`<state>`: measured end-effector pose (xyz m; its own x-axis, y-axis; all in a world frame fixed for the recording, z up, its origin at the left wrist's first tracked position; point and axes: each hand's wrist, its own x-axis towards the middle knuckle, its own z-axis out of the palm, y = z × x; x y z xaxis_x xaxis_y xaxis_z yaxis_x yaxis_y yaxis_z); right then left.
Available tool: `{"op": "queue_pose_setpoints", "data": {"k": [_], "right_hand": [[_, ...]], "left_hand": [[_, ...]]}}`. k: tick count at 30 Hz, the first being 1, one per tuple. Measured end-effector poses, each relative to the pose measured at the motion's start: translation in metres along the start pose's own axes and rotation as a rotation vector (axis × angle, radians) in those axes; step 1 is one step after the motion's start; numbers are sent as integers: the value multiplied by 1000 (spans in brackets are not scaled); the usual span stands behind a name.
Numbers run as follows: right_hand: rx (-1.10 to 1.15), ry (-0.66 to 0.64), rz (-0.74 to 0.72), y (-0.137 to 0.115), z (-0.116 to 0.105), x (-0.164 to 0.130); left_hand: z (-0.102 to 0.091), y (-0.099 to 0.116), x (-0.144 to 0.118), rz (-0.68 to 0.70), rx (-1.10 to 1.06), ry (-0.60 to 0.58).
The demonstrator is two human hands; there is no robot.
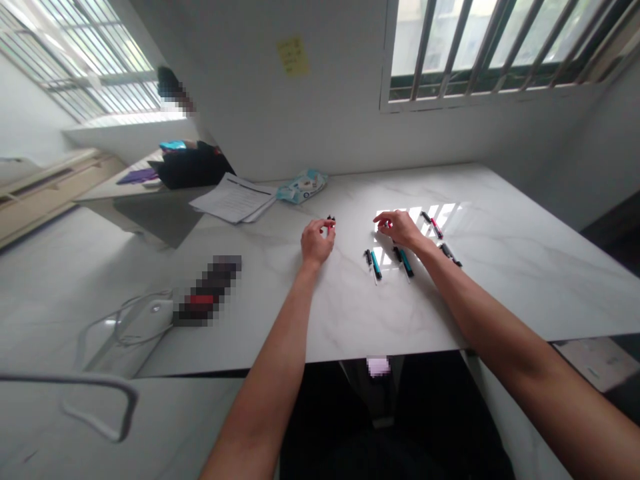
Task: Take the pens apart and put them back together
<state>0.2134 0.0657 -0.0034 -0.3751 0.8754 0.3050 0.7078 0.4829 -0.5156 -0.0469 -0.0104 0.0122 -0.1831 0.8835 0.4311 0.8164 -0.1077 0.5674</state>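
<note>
My left hand (316,243) is closed, thumb against fingers, around small red and black pen parts (331,225) that poke out at its top. To the right, my right hand (400,228) hovers just over the table with curled fingers; a bit of a red pen part (389,225) shows among them, mostly hidden. Nearer me lie a teal pen barrel (376,265) with a black piece and thin refill beside it, and a second teal barrel (407,263) with similar parts. Beyond my right wrist are a red pen barrel (437,228) with a black piece, and grey-black pen parts (451,255).
The white marbled table (340,313) runs back to the wall. Paper sheets (235,199) and a wipes packet (303,187) lie at the back left. A blurred dark object (210,293) is at left. A yellow note (293,56) hangs on the wall.
</note>
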Motion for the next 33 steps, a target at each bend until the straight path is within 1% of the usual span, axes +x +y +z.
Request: {"op": "queue_pose_setpoints", "data": {"k": [4, 9, 12, 16, 22, 25, 28, 31, 33], "right_hand": [[-15, -21, -10, 0, -1, 0], [-32, 2, -55, 6, -14, 1], [-95, -45, -32, 12, -18, 6], [-144, -122, -25, 21, -15, 11], [-117, -131, -32, 30, -5, 17], [-100, -109, -52, 34, -5, 18], [-85, -35, -66, 32, -13, 17], [-32, 80, -110, 18, -25, 12], [42, 125, -192, -1, -32, 7]], "left_hand": [[1, -2, 0, 7, -15, 14], [-1, 3, -1, -11, 12, -15], [-1, 4, -1, -17, 17, -23], [0, 1, 0, -2, -12, 3], [5, -6, 0, 28, -67, 34], [6, -9, 0, 41, -98, 59], [7, -10, 1, 46, -124, 70], [6, -7, 3, 32, -215, 62], [7, -3, 3, -15, -384, -2]]}}
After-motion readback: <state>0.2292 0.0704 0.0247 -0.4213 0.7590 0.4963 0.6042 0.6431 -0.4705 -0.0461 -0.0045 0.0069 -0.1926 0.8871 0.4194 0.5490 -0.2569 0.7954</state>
